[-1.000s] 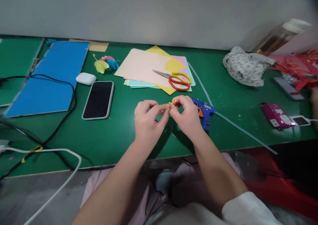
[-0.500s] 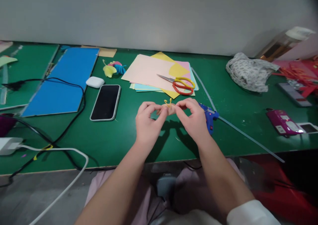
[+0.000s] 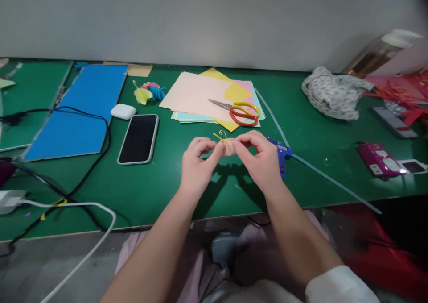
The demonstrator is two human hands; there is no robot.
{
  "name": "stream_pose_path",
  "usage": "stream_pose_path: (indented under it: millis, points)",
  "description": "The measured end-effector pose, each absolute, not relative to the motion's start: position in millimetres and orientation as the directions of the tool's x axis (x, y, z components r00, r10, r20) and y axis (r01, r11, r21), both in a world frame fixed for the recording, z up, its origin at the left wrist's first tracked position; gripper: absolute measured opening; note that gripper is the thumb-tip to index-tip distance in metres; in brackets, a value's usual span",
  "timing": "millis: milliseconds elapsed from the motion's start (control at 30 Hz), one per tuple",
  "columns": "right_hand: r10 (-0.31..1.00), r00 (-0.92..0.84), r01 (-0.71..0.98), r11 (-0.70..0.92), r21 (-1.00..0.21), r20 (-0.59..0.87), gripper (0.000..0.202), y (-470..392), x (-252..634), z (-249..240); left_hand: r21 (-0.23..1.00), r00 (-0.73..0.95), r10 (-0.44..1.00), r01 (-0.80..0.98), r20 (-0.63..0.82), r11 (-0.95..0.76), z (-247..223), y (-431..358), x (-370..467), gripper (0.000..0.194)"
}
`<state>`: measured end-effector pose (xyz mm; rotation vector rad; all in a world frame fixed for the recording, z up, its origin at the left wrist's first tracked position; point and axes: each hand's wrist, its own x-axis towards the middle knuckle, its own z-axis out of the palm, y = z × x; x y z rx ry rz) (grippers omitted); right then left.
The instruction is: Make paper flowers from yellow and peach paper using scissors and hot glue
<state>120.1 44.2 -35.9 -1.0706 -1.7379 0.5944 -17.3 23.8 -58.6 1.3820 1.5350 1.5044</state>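
Between my two hands is a small pale peach paper piece [image 3: 228, 147] with thin yellow curled strips [image 3: 221, 135] standing up from it. My left hand [image 3: 200, 164] pinches its left side between thumb and fingers. Its right side is pinched by my right hand [image 3: 260, 160]. The fingertips partly cover the piece. Just beyond lie scissors [image 3: 238, 109] with yellow and red handles, on a stack of coloured paper [image 3: 197, 91]. A blue glue gun [image 3: 284, 155] with a long clear stick lies beside my right hand, partly hidden by it.
To the left are a phone [image 3: 138, 139], a white earphone case [image 3: 123, 111], small paper shapes [image 3: 147, 93], a blue board [image 3: 78, 111] and cables [image 3: 96, 205]. At the right are a cloth bundle [image 3: 334, 93], a purple power socket [image 3: 379, 160] and a bottle [image 3: 381, 53].
The yellow strips have tilted to the left and show more of their curl as the peach piece turned between my fingers. The view has shifted slightly.
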Motion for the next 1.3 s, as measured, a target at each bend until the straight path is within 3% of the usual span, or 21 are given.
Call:
stream_pose_path:
  millis: [233, 800, 1300]
  points:
    - [0.856, -0.125, 0.401, 0.506, -0.764, 0.501, 0.01, 42.2, 120.0, -32.8, 0.968, -0.268, 0.939, 0.183, 0.216, -0.171, -62.3, 24.7, -18.5, 0.017]
    - [0.782, -0.148, 0.496, 0.589, -0.639, 0.606, 0.009, 39.1, 117.4, -33.7, 0.962, -0.253, 0.942, 0.213, 0.221, -0.169, -64.7, 24.3, -18.6, 0.014]
    - [0.82, -0.096, 0.44, 0.543, -0.715, 0.564, 0.009, 40.3, 118.3, -33.7, 0.951, -0.231, 0.94, 0.24, 0.249, -0.193, -59.6, 21.7, -16.7, 0.017]
